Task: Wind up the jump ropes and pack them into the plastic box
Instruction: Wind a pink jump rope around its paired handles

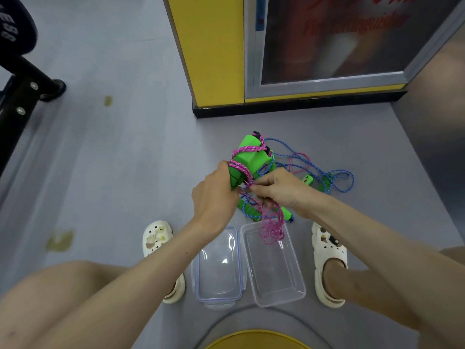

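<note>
We hold the green handles [247, 159] in left hand [216, 195], right hand [279, 188] pinching pink rope [273, 230]; risk: it snags blue rope [337, 182] at 2 o'clock, dragging tangle w/ it.

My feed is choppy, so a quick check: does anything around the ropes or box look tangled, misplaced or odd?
Yes. The blue rope lies in a loose tangle on the floor, crossed with pink strands, not wound. A loose end of the pink rope dangles over the open plastic box, which is otherwise empty. Its lid lies beside it.
</note>
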`<move>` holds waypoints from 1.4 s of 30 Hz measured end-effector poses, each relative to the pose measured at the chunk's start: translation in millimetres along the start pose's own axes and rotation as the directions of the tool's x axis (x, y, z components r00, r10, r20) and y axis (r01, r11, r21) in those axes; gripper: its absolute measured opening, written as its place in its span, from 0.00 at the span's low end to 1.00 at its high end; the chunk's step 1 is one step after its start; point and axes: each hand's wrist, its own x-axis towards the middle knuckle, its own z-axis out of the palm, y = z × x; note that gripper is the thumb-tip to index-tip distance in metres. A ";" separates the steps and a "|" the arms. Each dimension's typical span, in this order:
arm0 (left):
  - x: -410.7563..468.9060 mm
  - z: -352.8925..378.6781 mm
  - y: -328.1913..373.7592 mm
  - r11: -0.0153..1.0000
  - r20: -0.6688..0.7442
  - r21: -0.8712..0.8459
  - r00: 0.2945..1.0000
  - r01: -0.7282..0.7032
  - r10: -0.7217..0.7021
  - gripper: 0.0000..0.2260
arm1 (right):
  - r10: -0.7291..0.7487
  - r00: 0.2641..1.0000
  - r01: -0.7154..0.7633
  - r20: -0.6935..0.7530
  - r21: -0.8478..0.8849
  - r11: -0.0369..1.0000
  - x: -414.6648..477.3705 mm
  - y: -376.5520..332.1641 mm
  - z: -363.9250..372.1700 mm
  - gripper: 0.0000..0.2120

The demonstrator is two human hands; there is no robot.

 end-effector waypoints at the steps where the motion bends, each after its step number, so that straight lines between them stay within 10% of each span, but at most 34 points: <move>1: -1.0 0.6 0.5 0.999 -0.020 0.026 1.000 -0.020 0.020 0.15 | -0.005 1.000 0.005 0.020 0.010 1.000 -1.1 -2.0 1.2 0.15; 21: -3.4 8.7 2.0 0.939 0.044 0.158 0.953 -0.304 0.301 0.41 | 0.040 0.995 -0.062 0.092 0.247 0.967 2.3 -1.1 -2.3 0.05; 24: -0.4 10.6 1.1 0.943 0.105 0.123 0.948 -0.311 0.299 0.43 | 0.052 0.998 -0.060 0.035 0.299 0.952 4.2 -2.2 -1.1 0.23; 28: 8.8 2.9 2.9 0.971 0.283 -0.184 0.938 -0.153 0.201 0.43 | 0.077 0.994 -0.041 -0.077 0.389 0.920 5.5 -5.0 -1.7 0.31; 32: 15.8 -23.0 0.6 0.611 0.435 -0.720 0.900 0.329 0.029 0.23 | 0.029 0.999 -0.010 -0.032 0.485 0.874 4.7 -5.9 -3.1 0.22; 36: 6.2 -28.1 -1.1 0.412 0.657 -0.725 0.735 0.552 0.170 0.16 | -0.038 0.998 0.008 0.040 0.576 0.817 4.7 -7.1 -5.3 0.19; 42: 10.3 -27.8 -3.1 0.394 0.586 -0.754 0.809 0.525 0.042 0.18 | 0.023 0.991 0.010 -0.135 0.241 0.971 6.4 -6.5 -11.1 0.21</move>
